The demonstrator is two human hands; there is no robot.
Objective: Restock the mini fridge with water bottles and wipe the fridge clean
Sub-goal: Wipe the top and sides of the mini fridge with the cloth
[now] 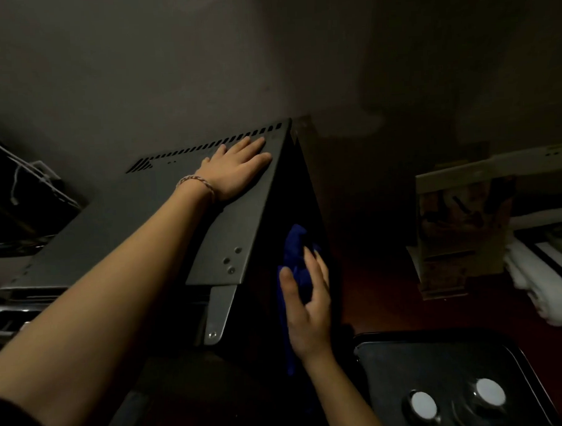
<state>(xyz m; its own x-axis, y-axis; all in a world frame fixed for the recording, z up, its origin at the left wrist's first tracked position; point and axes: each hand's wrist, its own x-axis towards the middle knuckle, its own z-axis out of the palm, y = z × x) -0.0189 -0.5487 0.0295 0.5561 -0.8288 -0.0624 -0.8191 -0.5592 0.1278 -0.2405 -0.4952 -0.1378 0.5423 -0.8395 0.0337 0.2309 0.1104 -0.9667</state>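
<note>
The mini fridge point(119, 232) fills the middle, seen from above in dim light; its grey top has a row of vent slots along the back edge. My left hand point(236, 169) lies flat and spread on the top's far right corner. My right hand point(306, 302) presses a blue cloth point(296, 254) against the fridge's dark right side wall, fingers spread over the cloth. Two water bottles point(423, 406) show only as white caps point(489, 393) at the bottom right.
A black tray point(447, 353) holds the bottles at the lower right on a dark wooden surface. A cardboard stand point(460, 224) and folded white towels point(534, 282) sit to the right. A wall rises behind the fridge. A dark bag point(18, 198) with a white cord is at left.
</note>
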